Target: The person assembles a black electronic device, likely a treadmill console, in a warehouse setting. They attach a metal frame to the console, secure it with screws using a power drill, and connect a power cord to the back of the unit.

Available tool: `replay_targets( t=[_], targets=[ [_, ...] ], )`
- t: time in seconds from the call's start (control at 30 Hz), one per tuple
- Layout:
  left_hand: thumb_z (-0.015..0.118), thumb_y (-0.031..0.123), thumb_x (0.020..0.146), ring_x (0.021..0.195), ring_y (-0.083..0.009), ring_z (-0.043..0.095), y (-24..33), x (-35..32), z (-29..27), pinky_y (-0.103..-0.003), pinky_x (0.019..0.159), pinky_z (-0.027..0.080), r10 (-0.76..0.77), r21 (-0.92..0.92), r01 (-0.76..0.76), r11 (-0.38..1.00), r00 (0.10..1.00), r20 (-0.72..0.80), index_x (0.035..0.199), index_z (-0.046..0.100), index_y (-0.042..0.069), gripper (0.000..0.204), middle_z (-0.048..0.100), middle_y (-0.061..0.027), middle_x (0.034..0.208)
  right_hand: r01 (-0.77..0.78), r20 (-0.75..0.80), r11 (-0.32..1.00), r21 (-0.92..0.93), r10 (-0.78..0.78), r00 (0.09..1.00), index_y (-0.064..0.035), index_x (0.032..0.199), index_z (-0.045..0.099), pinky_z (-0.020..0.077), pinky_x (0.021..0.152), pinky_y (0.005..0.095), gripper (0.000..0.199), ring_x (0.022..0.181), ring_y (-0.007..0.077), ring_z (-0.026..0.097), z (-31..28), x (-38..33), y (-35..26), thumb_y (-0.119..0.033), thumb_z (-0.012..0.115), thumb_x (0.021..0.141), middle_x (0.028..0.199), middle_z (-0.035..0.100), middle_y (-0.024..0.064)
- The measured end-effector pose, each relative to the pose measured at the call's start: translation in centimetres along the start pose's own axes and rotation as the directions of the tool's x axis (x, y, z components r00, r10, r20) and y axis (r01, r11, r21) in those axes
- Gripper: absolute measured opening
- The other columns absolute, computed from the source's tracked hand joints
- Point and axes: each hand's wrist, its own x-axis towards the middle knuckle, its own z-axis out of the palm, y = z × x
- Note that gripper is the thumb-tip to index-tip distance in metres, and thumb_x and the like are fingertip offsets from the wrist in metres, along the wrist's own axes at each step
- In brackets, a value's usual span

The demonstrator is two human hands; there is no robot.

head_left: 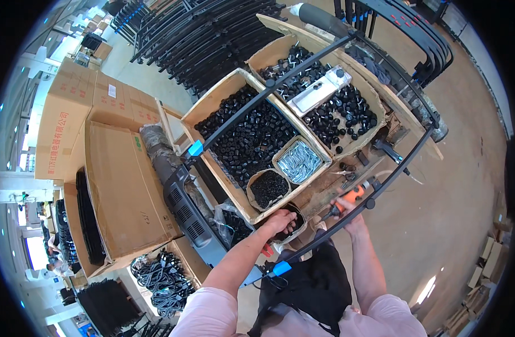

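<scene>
My right hand (350, 212) grips an orange power screwdriver (354, 194), its dark tip toward the left. A black tubular metal frame (328, 231) with bits of blue tape lies across the work area, and its near bar passes beside that hand. My left hand (282, 221) reaches into a small open container (298, 236) at the near end of the wooden box. Its fingers are curled inside; what they hold, if anything, is too small to make out. Just beyond sits a cup of small black screws (270, 190), beside a tub of silver screws (298, 161).
The wooden box (212, 104) holds many black plastic caps. A second carton (375, 106) has black knobs and a white metal block (321, 91). Large cardboard boxes (125, 191) stand at left, with bundled black cables (165, 281) below. Stacked black frames (212, 39) lie beyond.
</scene>
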Motion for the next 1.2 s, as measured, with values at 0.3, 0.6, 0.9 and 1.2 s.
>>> replay_targets(
  t=[0.3,0.6,0.9,1.2],
  targets=[
    [0.055,0.05,0.112,0.073,-0.0153,0.063,2.1,-4.4,1.0,-0.029,0.059,0.049,0.049,-0.318,-0.031,0.948,0.998,0.049,0.105,0.061,0.008,0.043,0.067,-0.0028,0.088,0.156,-0.12,0.974,-0.162,-0.176,0.977,-0.0024,0.14,0.055,0.0598,0.094,0.0465,0.06,0.113,0.0295,0.072,-2.9,-10.5,3.0,-0.007,0.082,0.087,0.121,0.073,0.0133],
    [0.054,0.042,0.114,0.074,-0.0168,0.056,4.7,-15.9,0.3,-0.031,0.06,0.045,0.307,-0.701,-0.194,0.686,0.951,0.037,0.106,0.055,0.012,0.03,0.056,-0.0019,0.088,0.537,0.411,0.444,-0.717,-0.352,0.841,-0.0025,0.14,0.059,0.0534,0.109,0.0395,0.06,0.123,0.0234,0.069,8.3,-25.2,-7.7,-0.006,0.083,0.085,0.129,0.073,0.0122],
    [0.053,0.042,0.114,0.064,-0.0089,0.046,4.2,-19.1,7.0,-0.023,0.049,0.035,0.399,-0.937,-0.335,0.103,0.876,-0.27,0.106,0.055,0.014,0.03,0.052,0.0022,0.081,0.79,0.756,0.361,-0.495,-0.27,0.596,-0.004,0.137,0.06,0.0539,0.11,0.0406,0.058,0.126,0.0253,0.068,15.6,-21.8,-7.5,-0.002,0.086,0.085,0.136,0.071,0.0165],
    [0.058,0.037,0.113,0.058,-0.0067,0.047,1.7,-22.7,9.5,-0.021,0.047,0.034,0.299,-0.851,-0.488,-0.194,0.797,-0.525,0.108,0.06,0.011,0.026,0.058,0.0012,0.083,0.737,0.846,0.55,-0.392,-0.099,0.524,-0.001,0.14,0.051,0.0522,0.113,0.0441,0.056,0.13,0.0278,0.064,20.8,-18.8,-2.5,0.003,0.077,0.09,0.134,0.068,0.0198]
  ],
)
